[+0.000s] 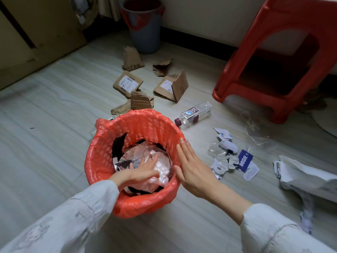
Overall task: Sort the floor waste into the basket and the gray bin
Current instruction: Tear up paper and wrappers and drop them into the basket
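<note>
The basket [102,157], lined with an orange-red bag, stands on the floor right in front of me. It holds crumpled foil and plastic wrappers [162,170]. My left hand [140,170] reaches inside and presses down on them with spread fingers. My right hand [191,167] lies flat against the basket's right rim, fingers straight. The gray bin [145,33], with a red liner, stands by the far wall. Torn cardboard pieces [138,88] lie between basket and bin. A clear plastic bottle [195,113] lies on its side to the right of the basket.
Paper tags and crumpled scraps [231,157] lie on the floor at right, with a white mailer bag [306,178] further right and clear plastic film [255,132] behind them. A red plastic stool [273,61] stands at upper right. A brown cabinet [36,33] is at far left.
</note>
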Demonstrator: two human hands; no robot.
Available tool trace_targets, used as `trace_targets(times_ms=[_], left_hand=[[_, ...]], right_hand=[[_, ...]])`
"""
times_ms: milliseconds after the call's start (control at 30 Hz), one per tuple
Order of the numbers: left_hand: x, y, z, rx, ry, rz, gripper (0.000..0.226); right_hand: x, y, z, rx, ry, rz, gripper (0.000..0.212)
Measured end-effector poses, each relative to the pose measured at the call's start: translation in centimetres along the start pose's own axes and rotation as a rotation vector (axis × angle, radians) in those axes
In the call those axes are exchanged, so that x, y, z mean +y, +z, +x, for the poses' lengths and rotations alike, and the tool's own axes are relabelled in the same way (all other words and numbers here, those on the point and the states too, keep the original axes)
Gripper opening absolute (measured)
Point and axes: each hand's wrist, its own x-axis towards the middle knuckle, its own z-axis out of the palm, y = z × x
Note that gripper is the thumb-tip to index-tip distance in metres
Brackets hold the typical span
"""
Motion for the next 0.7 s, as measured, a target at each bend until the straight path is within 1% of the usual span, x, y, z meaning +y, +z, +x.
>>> trace_targets(times_ms=[33,133,167,233,433,533,700], left_hand=[[-0.1,0.1,0.0,-0.006,-0.006,0.057,0.071],[-0.3,1.3,0.9,-0.024,-0.036,0.371,0.069],[-0.2,1.7,1.6,-0.023,-0.045,0.445,0.068],[-0.1,2.2,2.6,0.004,-0.058,0.520,0.067],[-1.3,4.3,6.0,0.022,-0.094,0.610,0.073],[-1.6,4.5,6.9,0.021,-0.113,0.618,0.071],[-0.7,3.7,5.8,0.054,-0.069,0.560,0.072]], right_hand=[[0.0,0.0,0.0,0.004,-0.010,0.007,0.087],[0.2,0.3,0.0,0.022,-0.038,0.016,0.080],[0.4,0.5,0.1,0.030,-0.039,0.031,0.078],[0.5,0.8,0.1,0.052,-0.042,0.056,0.075],[0.7,2.2,0.3,0.124,-0.022,0.081,0.067],[0.8,2.0,0.4,0.069,-0.026,0.111,0.070],[0.9,1.9,0.4,0.008,-0.003,0.035,0.076]])
